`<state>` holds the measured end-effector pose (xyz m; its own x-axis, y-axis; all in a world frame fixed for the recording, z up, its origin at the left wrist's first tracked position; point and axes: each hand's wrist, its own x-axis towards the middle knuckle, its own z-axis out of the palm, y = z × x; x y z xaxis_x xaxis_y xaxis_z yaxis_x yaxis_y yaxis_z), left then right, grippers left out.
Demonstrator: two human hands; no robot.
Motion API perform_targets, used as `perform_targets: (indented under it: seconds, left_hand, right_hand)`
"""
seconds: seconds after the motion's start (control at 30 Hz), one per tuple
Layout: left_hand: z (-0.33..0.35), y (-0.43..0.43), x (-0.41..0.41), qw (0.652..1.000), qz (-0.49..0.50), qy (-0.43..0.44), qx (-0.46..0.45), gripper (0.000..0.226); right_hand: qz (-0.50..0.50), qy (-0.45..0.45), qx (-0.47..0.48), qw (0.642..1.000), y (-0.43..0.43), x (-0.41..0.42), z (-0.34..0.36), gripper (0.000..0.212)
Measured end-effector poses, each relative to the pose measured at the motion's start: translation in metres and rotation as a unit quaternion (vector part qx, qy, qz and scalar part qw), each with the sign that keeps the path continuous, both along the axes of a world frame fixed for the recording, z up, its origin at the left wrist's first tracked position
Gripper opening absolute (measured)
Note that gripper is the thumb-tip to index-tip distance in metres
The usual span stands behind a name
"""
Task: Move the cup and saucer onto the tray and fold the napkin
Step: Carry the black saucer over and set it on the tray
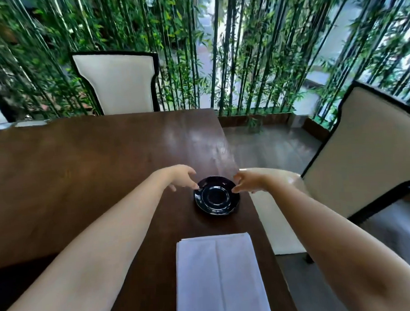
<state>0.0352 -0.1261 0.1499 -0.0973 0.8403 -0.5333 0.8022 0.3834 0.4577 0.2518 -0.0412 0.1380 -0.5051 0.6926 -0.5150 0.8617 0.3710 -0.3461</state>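
Head view: my left hand (180, 178) and right hand (248, 180), fingers loosely spread and gripping nothing, flank the dark saucer (216, 195) between them; fingertips meet its rim. White napkin (221, 275) lies nearer me. No legible writing. Chairs (118, 84) surround the table (83, 159).

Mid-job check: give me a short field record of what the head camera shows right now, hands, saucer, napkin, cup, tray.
saucer: dark saucer flat on the wooden table, near its right edge, nothing on it
left hand: left hand at the saucer's left rim, fingertips at the edge, grip open
right hand: right hand at the saucer's right rim, grip open
lift: cannot tell that it has started
napkin: white napkin flat, nearer the person than the saucer, one crease down its middle
cup: not in view
tray: not in view
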Motion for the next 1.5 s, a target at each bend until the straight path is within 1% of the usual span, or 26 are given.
perform_targets:
  seconds: [0.07, 0.13, 0.23, 0.33, 0.43, 0.53, 0.63, 1.0, 1.1, 1.23, 1.33, 1.5]
  left_hand:
    - [-0.019, 0.008, 0.006, 1.000, 0.003, -0.007, -0.014, 0.058]
    - [-0.037, 0.012, 0.008, 0.999, 0.009, -0.011, -0.030, 0.055]
    - [-0.062, 0.014, 0.009, 0.998, 0.047, -0.015, -0.039, 0.068]
    - [-0.082, 0.015, 0.009, 0.994, 0.095, -0.028, -0.041, 0.079]
    - [-0.098, 0.016, 0.010, 0.988, 0.129, -0.078, -0.036, 0.077]
    - [-0.110, 0.019, 0.014, 0.970, 0.196, -0.146, 0.001, 0.074]
    - [-0.117, 0.022, 0.020, 0.952, 0.238, -0.192, 0.029, 0.069]
    - [-0.124, 0.017, 0.026, 0.915, 0.277, -0.284, 0.070, 0.063]
    - [-0.123, 0.013, 0.028, 0.909, 0.288, -0.289, 0.085, 0.066]
    - [-0.120, 0.005, 0.032, 0.906, 0.298, -0.285, 0.093, 0.068]
    - [-0.113, -0.003, 0.029, 0.908, 0.295, -0.281, 0.100, 0.063]
    - [-0.092, -0.021, 0.015, 0.914, 0.280, -0.270, 0.114, 0.064]
  right_hand:
    - [0.000, -0.001, -0.011, 1.000, 0.008, 0.004, -0.022, 0.054]
    - [-0.019, 0.010, -0.034, 0.999, 0.015, 0.008, -0.045, 0.064]
    - [-0.049, 0.033, -0.051, 0.997, 0.021, 0.011, -0.071, 0.077]
    - [-0.066, 0.064, -0.043, 0.995, 0.026, 0.011, -0.091, 0.080]
    - [-0.078, 0.092, -0.034, 0.992, 0.030, 0.008, -0.106, 0.084]
    - [-0.080, 0.108, -0.018, 0.991, 0.032, 0.002, -0.114, 0.089]
    - [-0.085, 0.115, -0.013, 0.990, 0.034, -0.002, -0.120, 0.089]
    - [-0.123, 0.158, -0.050, 0.978, 0.041, 0.000, -0.125, 0.091]
    - [-0.121, 0.158, -0.044, 0.979, 0.039, -0.004, -0.121, 0.088]
    - [-0.107, 0.148, -0.010, 0.983, 0.032, -0.007, -0.119, 0.082]
    - [-0.103, 0.146, 0.010, 0.984, 0.023, -0.009, -0.114, 0.076]
    - [-0.099, 0.160, 0.030, 0.982, 0.005, -0.022, -0.091, 0.076]
